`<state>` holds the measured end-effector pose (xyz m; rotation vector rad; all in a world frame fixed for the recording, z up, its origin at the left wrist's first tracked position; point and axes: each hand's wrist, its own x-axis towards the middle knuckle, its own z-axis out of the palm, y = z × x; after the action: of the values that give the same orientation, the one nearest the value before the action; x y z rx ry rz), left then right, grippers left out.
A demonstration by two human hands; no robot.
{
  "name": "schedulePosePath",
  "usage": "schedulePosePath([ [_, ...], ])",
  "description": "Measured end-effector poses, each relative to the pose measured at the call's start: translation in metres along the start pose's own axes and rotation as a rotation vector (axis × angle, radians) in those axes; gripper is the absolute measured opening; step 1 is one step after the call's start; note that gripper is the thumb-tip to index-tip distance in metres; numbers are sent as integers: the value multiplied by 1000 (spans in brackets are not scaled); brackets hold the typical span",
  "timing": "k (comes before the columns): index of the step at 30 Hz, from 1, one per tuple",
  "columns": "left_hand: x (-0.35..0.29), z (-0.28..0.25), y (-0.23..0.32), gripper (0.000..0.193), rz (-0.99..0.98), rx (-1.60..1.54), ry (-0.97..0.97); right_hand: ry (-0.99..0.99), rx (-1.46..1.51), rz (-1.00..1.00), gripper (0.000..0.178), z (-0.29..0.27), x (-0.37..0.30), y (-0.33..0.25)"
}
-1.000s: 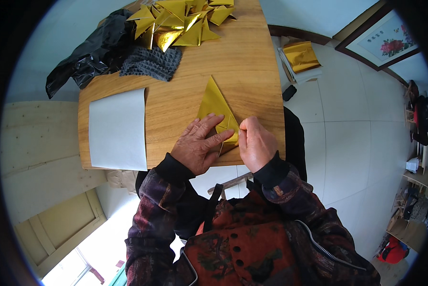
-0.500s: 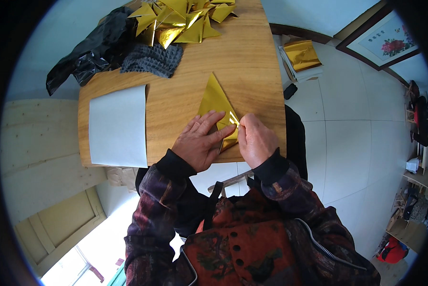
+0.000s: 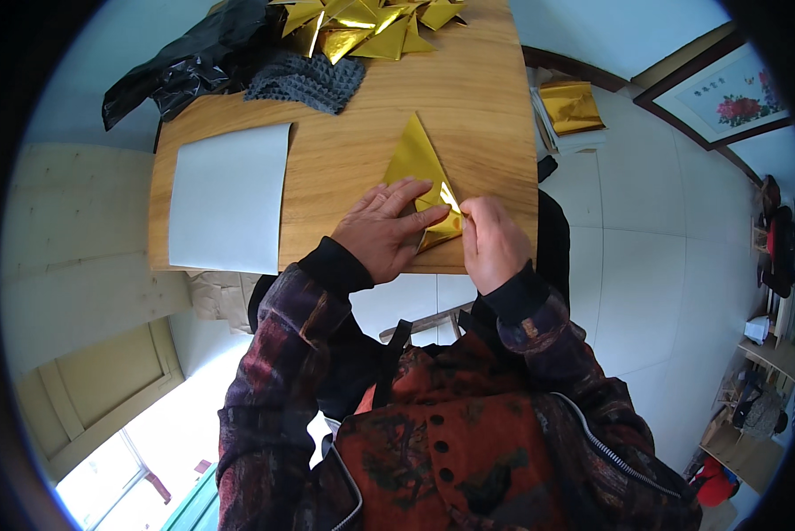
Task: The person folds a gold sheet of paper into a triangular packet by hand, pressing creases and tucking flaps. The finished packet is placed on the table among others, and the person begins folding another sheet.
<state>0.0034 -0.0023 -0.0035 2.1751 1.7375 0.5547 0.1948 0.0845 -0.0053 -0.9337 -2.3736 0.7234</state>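
pressing the folded gold sheet [image 3: 412, 155] against the bench [image 3: 340, 173], toward four o'clock on the top and close to the near edge, sharp tip toward twelve. covering the lower part from seven o'clock with the left hand [image 3: 384, 234], fingers outspread and flat, clasping nothing. pinching the outer edge from four o'clock with the right hand [image 3: 497, 243], fingers curled in, thumb and forefinger closed on the foil; cannot make out the other fingertips.

counting from the folded gold sheet, has at nine o'clock, well apart, a pale grey sheet [image 3: 229, 199]; between ten and eleven, a dark grey cloth [image 3: 307, 81]; at ten, just beside, a black plastic bag [image 3: 194, 66]; between eleven and twelve, a heap of gold pieces [image 3: 375, 31]; at two, down on the floor [image 3: 636, 195], a gold-topped paper stack [image 3: 573, 106].
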Motion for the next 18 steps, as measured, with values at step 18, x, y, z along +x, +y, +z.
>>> schedulePosePath([
  [18,-2,5,-3,52,-3,-15,0,-118,-103,-414,59,3,-31,8],
])
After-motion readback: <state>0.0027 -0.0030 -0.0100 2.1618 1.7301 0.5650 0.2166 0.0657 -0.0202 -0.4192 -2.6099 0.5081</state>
